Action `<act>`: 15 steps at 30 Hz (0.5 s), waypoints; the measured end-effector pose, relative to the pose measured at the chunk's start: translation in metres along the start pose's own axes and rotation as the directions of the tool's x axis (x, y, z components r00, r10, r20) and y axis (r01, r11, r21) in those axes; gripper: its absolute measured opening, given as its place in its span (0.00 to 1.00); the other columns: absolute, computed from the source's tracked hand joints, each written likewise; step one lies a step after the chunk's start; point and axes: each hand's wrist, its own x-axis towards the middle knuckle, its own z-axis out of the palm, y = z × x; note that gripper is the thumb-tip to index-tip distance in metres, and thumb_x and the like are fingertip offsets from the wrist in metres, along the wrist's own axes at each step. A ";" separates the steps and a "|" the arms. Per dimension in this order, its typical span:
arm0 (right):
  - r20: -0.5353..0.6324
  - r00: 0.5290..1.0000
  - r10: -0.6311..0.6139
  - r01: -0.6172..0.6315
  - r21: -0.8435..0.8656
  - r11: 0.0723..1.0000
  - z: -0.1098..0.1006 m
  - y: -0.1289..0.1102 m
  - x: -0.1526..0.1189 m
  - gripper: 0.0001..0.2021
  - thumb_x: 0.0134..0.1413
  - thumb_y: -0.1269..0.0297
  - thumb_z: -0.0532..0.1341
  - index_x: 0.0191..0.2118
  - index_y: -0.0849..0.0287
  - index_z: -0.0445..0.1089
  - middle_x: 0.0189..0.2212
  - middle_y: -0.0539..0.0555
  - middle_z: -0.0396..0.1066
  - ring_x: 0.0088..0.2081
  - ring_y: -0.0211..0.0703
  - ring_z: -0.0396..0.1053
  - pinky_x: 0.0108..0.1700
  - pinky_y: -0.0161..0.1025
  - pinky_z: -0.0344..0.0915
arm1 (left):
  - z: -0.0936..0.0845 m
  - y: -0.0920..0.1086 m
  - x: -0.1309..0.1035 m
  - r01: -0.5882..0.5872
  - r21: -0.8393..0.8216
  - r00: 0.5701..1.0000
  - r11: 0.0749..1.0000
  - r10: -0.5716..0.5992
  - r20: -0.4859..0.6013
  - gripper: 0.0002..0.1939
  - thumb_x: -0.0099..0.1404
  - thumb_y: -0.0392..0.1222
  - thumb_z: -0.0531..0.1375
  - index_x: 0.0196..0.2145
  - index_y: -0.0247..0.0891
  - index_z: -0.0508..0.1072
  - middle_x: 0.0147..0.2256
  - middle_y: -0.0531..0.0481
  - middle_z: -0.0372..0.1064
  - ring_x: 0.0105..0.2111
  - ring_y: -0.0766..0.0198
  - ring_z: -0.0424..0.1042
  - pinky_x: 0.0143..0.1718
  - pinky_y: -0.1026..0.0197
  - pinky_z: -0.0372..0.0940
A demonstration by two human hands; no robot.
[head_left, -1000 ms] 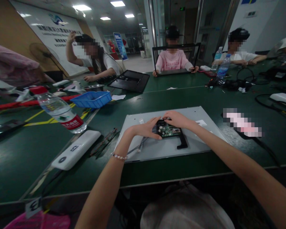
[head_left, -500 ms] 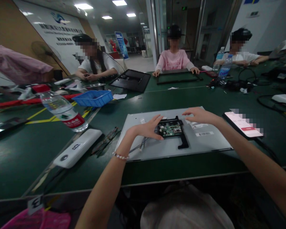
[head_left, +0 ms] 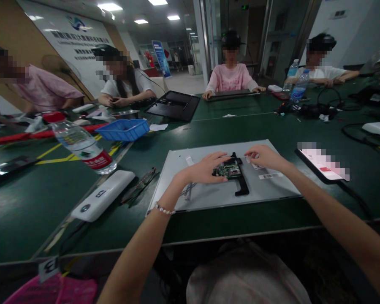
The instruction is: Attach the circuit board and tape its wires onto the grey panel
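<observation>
A flat grey display panel (head_left: 164,185) lies on the green table. On it sits a green circuit board (head_left: 229,171) beside a black plastic bracket (head_left: 243,185). My left hand (head_left: 205,166) is stretched over the board's left part with its fingers apart, covering some of it; whether it presses down is unclear. My right hand (head_left: 267,158) hovers at the panel's upper right, near a white label, its fingers bent but apart and nothing visible between them. Thin cables (head_left: 188,191) trail out left of my left hand.
Left of the panel lie eyeglasses (head_left: 141,185), a white power bank (head_left: 104,196) and a water bottle (head_left: 82,145). A blue tray (head_left: 125,130) stands behind. A lit phone (head_left: 323,164) is at the right. Across the table, a person in pink (head_left: 229,78) holds a dark frame (head_left: 232,96).
My left hand has shifted right, further over the circuit board. The fingers of my right hand have bent more. The person opposite has tilted the dark frame flatter, and the person at far left has shifted.
</observation>
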 end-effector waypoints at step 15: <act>0.313 0.937 0.157 -0.293 0.458 0.839 -0.016 -0.016 -0.013 0.13 0.50 0.59 0.62 0.40 0.61 0.74 0.28 0.55 0.75 0.29 0.37 0.70 0.25 0.31 0.60 | 0.011 0.023 0.013 -0.042 -0.055 0.999 0.998 0.041 -0.026 0.27 0.66 0.46 0.55 0.60 0.40 0.56 0.57 0.42 0.59 0.55 0.55 0.61 0.57 0.52 0.55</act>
